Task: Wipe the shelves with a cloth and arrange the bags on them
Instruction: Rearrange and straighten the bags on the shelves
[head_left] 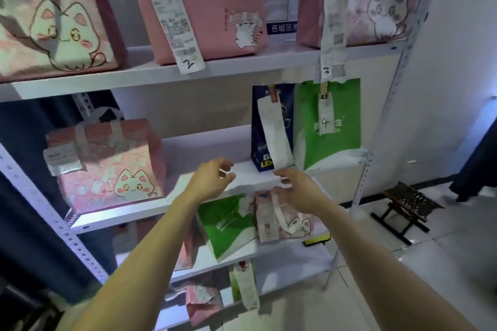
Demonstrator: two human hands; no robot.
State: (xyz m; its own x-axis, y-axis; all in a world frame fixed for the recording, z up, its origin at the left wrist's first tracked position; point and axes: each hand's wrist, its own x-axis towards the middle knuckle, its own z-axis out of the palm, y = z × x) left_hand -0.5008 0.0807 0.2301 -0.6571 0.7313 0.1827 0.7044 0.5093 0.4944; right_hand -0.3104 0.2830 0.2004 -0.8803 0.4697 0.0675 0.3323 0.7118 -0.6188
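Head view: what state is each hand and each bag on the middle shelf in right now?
Left hand, fingers loosely curled, empty, over the middle shelf.
Right hand, relaxed, empty, at the shelf's front edge.
Pink cat bag, upright, closed.
Blue bag, upright, receipt clipped on top.
Green bag, upright, slip marked 4 clipped on.

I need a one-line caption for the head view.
The left hand and right hand reach, holding nothing, over the middle shelf between a pink cat bag and a blue bag.

The head view looks forward and down, close upon the middle shelf (204,142) at arm's reach.
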